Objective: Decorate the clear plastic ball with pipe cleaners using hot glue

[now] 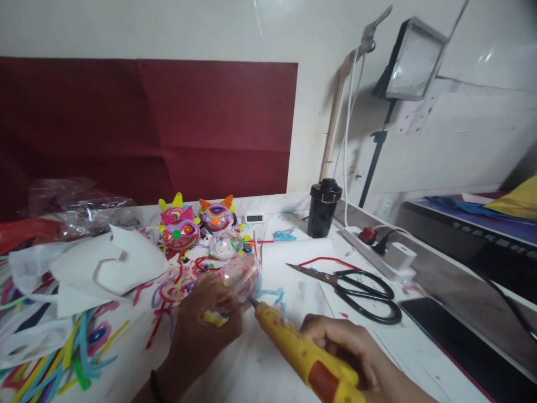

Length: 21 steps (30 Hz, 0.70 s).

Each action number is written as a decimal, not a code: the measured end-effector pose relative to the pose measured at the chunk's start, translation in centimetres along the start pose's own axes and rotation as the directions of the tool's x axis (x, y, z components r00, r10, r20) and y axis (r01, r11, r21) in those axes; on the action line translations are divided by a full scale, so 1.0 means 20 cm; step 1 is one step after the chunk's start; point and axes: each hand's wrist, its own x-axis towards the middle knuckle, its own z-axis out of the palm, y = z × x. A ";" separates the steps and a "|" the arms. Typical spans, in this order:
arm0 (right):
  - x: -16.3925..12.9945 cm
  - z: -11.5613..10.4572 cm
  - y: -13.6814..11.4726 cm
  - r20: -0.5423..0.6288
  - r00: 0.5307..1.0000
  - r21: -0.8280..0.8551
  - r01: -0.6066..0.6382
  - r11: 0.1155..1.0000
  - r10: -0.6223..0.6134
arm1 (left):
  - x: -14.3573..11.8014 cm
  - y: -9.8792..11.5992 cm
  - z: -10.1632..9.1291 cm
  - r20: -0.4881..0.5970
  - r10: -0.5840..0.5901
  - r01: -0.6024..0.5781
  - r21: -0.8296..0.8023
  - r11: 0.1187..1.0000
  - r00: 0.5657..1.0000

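Holding a clear plastic ball (pixel 242 274) just over the middle of the worktop (pixel 235 372), pinched between curled fingers and thumb of the left hand (pixel 210 310); likely light, thin-walled and fairly stiff, smooth enough to slip and apt to dent or crack under a hard squeeze; best taken lightly by opposite sides, well clear of the nozzle. Gripping a yellow glue gun (pixel 289 344) in the right hand (pixel 352 341), fingers wrapped around the body, dark tip aimed at the ball; touching or just short of contact, impossible to tell. Probably heavier and hard-shelled, best kept by the body behind a possibly hot tip. Showing pinkish tints in the ball, too blurred to sort contents from background; showing behind it a second clear round case (pixel 226 244) with specks of colour inside or beyond, and, farther right, a black lidded cup (pixel 322 210), upright, contents hidden.
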 end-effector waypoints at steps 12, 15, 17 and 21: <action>0.09 0.00 0.01 0.308 0.916 -0.514 0.389 0.764 -0.258 | 0.09 -0.04 -0.03 0.072 -0.637 0.606 -0.404 0.685 0.768; 0.11 0.04 0.05 0.355 0.917 -0.653 0.384 0.653 -0.184 | 0.10 -0.02 -0.04 0.101 -0.659 0.621 -0.466 0.631 0.745; 0.11 0.05 0.07 0.369 0.920 -0.706 0.367 0.606 -0.128 | 0.09 -0.02 -0.04 0.118 -0.652 0.612 -0.499 0.614 0.749; 0.10 0.02 0.05 0.311 0.931 -0.709 0.361 0.606 -0.192 | 0.07 -0.04 -0.03 0.144 -0.616 0.588 -0.523 0.617 0.775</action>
